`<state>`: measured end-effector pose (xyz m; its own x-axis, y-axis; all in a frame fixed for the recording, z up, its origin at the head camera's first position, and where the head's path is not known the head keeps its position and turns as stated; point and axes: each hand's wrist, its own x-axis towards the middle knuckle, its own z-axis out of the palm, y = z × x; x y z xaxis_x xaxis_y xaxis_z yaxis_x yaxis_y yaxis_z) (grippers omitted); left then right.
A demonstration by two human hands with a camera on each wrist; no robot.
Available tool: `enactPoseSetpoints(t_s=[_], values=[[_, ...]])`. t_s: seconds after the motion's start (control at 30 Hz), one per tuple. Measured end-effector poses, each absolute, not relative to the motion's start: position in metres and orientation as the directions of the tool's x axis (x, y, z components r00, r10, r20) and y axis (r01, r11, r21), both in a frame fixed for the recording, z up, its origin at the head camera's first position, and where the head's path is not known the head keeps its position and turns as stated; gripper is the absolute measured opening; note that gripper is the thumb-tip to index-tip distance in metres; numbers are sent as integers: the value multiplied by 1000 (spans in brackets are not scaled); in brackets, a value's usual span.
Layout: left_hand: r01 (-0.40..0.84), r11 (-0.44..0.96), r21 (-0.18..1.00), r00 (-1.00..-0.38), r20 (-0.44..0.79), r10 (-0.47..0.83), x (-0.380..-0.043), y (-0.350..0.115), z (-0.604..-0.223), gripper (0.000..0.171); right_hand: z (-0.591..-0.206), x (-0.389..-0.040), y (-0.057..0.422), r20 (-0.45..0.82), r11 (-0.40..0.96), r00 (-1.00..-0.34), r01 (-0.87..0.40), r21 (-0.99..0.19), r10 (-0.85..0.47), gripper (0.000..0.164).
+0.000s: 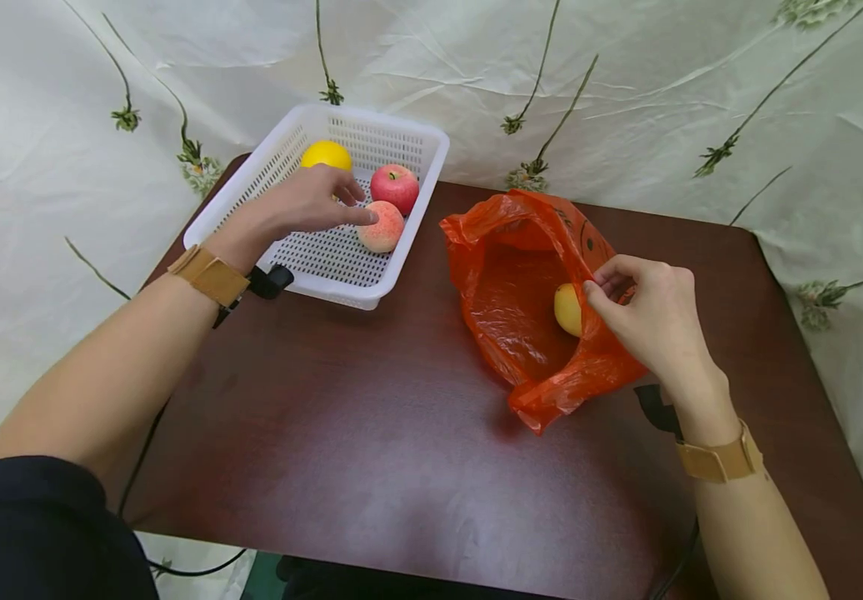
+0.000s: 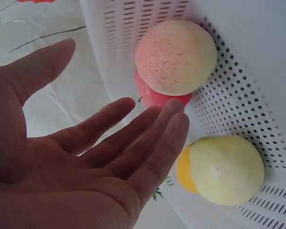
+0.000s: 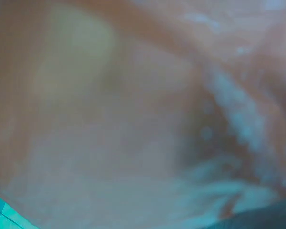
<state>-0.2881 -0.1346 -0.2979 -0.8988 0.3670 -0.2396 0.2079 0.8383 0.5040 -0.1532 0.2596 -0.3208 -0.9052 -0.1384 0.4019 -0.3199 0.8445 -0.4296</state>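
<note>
1. My left hand (image 1: 311,200) is hovering over the white basket (image 1: 379,119) at the far left of the table (image 1: 371,400). My thumb is standing well away from my fingers, which are bending loosely and grasping nothing.
2. The peach (image 1: 381,227) is lying near the basket's right wall, just by my thumb; I am overlapping its edge in the head view, so I cannot tell whether I am touching it.
3. The red apple (image 1: 395,188) is sitting on the far side of the peach, which is hiding much of it in the left wrist view.
4. The bright yellow fruit (image 1: 326,154) is resting farther left, my hand covering its near side. A pale yellow fruit (image 2: 227,170) is showing fully only in the left wrist view; from above, my hand is hiding nearly all of it.
5. My right hand (image 1: 652,304) is pinching the right rim of the orange plastic bag (image 1: 596,371) between thumb and fingers, the other fingertips disappearing behind the film.
6. Inside the bag a yellow fruit in the bag (image 1: 567,310) is lying at the right, its right side vanishing behind the rim.
7. The right wrist view is blurring into orange and grey; I am making out no finger there.
</note>
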Motion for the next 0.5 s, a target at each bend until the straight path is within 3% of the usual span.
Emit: enactPoseSetpoints(t_s=[0.2,0.5], values=[[215,886,412,-884,-304,356,-303,-129,-300,64,-324,-153,262,403,845,-906,-316,-432,-133,11],[183,912,368,-850,-407,335,-315,-119,-303,63,-326,-154,266,418,845,-897,-329,-421,-141,10]])
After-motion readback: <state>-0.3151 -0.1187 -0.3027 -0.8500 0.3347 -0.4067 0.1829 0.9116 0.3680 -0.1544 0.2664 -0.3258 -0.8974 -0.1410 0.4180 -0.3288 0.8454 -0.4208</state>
